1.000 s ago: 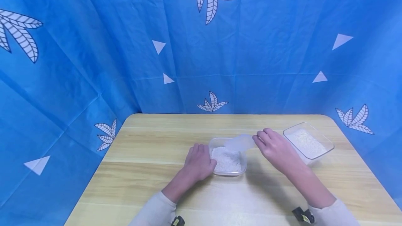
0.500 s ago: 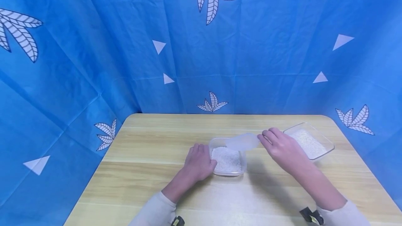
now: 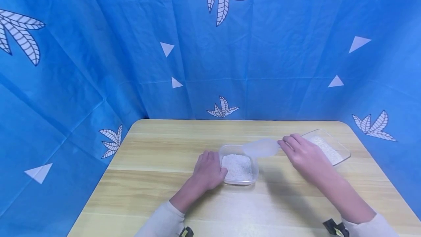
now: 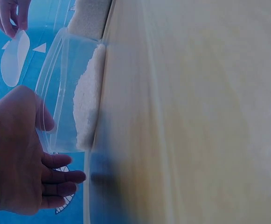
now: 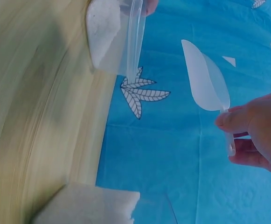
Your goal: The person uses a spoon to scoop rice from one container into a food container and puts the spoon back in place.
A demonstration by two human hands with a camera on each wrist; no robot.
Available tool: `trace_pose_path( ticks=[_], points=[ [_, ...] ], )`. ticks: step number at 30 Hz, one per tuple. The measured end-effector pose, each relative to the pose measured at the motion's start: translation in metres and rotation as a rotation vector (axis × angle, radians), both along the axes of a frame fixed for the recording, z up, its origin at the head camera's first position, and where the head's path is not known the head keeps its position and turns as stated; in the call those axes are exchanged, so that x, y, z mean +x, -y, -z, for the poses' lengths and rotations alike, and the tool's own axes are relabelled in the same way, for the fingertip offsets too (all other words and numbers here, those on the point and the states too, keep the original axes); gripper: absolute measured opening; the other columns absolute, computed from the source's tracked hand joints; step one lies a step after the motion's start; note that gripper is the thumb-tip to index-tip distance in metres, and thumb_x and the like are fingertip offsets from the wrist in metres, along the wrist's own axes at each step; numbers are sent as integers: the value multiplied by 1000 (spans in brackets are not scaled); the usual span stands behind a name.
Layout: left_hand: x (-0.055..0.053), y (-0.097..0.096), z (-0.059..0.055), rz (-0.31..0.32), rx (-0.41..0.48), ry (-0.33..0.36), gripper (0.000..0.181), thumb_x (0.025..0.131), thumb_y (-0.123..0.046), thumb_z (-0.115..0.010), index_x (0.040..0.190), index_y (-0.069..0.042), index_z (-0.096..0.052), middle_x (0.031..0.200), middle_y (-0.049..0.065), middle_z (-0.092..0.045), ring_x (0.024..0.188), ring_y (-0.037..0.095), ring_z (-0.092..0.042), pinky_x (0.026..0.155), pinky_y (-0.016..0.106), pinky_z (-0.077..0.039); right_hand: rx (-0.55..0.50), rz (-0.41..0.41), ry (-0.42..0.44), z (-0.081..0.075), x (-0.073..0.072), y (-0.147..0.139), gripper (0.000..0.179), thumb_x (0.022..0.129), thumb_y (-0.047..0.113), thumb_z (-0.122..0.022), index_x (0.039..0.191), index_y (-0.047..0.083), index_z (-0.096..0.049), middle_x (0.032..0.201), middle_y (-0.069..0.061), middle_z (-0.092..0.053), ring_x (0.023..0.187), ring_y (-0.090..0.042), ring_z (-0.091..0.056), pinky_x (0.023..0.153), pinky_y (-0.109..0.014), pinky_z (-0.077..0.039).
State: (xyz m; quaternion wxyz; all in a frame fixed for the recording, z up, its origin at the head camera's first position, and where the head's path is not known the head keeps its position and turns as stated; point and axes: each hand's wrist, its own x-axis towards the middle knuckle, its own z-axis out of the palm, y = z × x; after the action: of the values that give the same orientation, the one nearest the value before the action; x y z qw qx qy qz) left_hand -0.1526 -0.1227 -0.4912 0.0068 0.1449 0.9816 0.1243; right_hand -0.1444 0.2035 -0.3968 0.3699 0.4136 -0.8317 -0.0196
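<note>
A clear plastic container, part filled with white rice-like grains, stands on the table. My left hand holds it at its left side, the thumb lapping over the rim and the other fingers outside the wall, as the left wrist view shows. My right hand pinches the handle of a translucent white scoop. In the head view the scoop is above the container's back right corner, tip toward the container; no grains can be made out in it.
A second clear container with more white grains stands at the back right, partly behind my right hand. Beneath both is a light wooden table. A blue patterned cloth hangs behind and along the sides.
My right hand has drifted right with the scoop, which has moved from over the container toward its back right edge. The left hand and both containers have stayed put.
</note>
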Motion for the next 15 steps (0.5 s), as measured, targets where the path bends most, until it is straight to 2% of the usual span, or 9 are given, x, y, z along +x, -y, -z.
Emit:
trace_pose_path(
  ticks=[3, 6, 8, 11, 13, 15],
  points=[
    [0, 0, 0, -1, 0, 4, 36, 90, -37, -49, 102, -4, -53, 95, 7, -50, 93, 23, -42, 93, 40, -41, -15, 4, 6, -1, 0, -5, 34, 97, -1, -41, 112, -9, -71, 103, -23, -71, 94, -38, -67, 80, -44, -61],
    [0, -1, -1, -3, 1, 8, 36, 90, -37, -48, 102, -3, -53, 95, 7, -50, 93, 23, -42, 93, 40, -41, -28, 7, -4, -2, 1, -10, 49, 108, 9, -25, 110, -9, -71, 102, -23, -71, 93, -38, -67, 78, -45, -61],
    [0, -1, 0, -4, 3, 10, 37, 90, -37, -48, 102, -3, -53, 95, 7, -50, 93, 23, -42, 93, 40, -41, -36, 11, -6, -3, 2, -14, 58, 111, 15, -18, 109, -9, -71, 101, -23, -71, 92, -39, -67, 77, -46, -61],
    [0, -1, -1, -4, 2, 9, 37, 90, -37, -48, 103, -3, -53, 95, 7, -50, 93, 23, -42, 94, 40, -41, -43, 25, 6, -5, 4, -22, 42, 105, 3, -31, 110, -9, -71, 102, -24, -70, 94, -40, -67, 76, -47, -61],
    [0, -1, -1, -4, 3, 9, 37, 90, -37, -49, 103, -3, -53, 95, 7, -50, 93, 23, -42, 94, 40, -41, -56, 28, 21, -6, 6, -27, 32, 94, -10, -44, 112, -9, -70, 103, -25, -70, 96, -40, -66, 76, -48, -61],
    [1, -1, -1, -3, -2, 8, 37, 90, -37, -49, 104, -3, -53, 96, 7, -51, 93, 23, -43, 93, 40, -41, -77, 29, 33, -6, 8, -32, 37, 80, -18, -55, 113, -9, -69, 104, -25, -70, 97, -41, -66, 75, -48, -61]
  ],
)
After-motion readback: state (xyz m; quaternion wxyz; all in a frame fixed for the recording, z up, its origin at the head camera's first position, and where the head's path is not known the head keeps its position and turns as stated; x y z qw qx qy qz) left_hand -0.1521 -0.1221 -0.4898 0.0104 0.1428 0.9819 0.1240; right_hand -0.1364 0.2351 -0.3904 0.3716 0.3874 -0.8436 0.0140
